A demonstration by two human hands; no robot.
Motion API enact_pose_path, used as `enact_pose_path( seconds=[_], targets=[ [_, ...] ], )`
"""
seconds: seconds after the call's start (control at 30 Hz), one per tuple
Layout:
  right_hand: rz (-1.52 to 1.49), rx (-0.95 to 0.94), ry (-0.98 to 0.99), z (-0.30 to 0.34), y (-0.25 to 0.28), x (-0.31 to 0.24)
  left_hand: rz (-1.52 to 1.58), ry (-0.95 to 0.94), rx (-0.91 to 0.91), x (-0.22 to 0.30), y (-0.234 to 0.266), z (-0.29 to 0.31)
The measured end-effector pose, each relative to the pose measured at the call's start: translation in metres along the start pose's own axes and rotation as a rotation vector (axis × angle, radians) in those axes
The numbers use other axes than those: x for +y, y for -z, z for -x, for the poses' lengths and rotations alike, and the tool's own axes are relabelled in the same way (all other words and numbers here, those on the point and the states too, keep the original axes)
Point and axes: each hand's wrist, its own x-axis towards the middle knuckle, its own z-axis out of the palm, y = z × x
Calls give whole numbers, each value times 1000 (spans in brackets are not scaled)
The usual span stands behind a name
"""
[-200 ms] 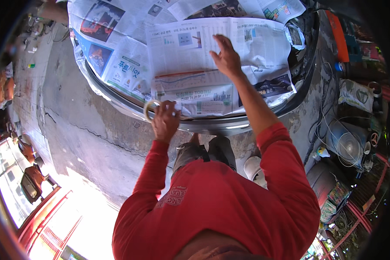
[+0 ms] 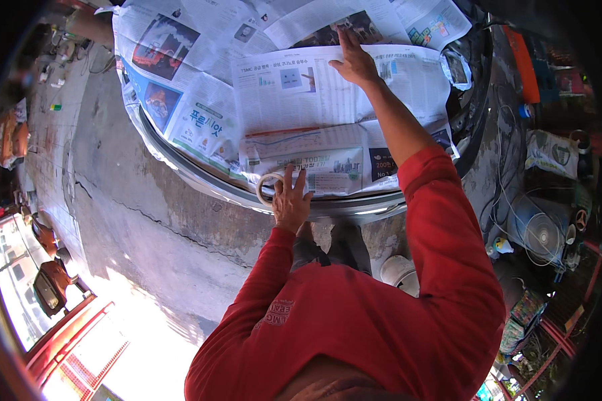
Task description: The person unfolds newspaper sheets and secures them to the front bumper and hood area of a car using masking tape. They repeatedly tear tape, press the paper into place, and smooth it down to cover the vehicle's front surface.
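Note:
Sheets of newspaper (image 2: 274, 100) lie over a large rounded form with a curved grey edge (image 2: 328, 208), which looks like part of a car. My right hand (image 2: 358, 61) rests on the paper near the far edge of the nearest sheet, fingers stretched out and holding nothing. At the near edge, my left hand (image 2: 291, 204) has its fingertips on the paper. A pale roll of tape (image 2: 261, 190) is held on that hand's left side; how the thumb grips it is partly hidden.
Beneath is cracked concrete floor (image 2: 154, 214). A white bucket (image 2: 398, 271) stands by my feet. To the right are a fan (image 2: 542, 234), a white sack (image 2: 552, 154), loose cables and an orange panel (image 2: 522, 63). Various items lie along the left wall.
My right hand has slid farther away across the newspaper. The left hand, with the tape roll, has shifted right along the near edge and its fingers now reach onto the paper.

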Motion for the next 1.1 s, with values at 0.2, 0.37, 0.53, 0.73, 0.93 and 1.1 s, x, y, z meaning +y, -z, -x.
enact_pose_path(
  seconds=[0.2,0.37,0.53,0.73,0.93,1.1],
  targets=[
    [-21,-150,-79,-42,12,63,-59,78,14,-31,-14,-22],
    [17,-165,-79,-71,22,64,-115,156,-42,-28,-20,-40],
    [-156,241,493,-7,17,9,-106,245,85,-20,-9,-71],
    [194,-275,423,119,12,60,-426,30,227,-38,11,-161],
    [263,-232,378,115,-10,129,-536,51,17,-84,-13,-238],
    [90,-188,279,123,7,90,-290,8,56,-60,18,-236]
  ],
)
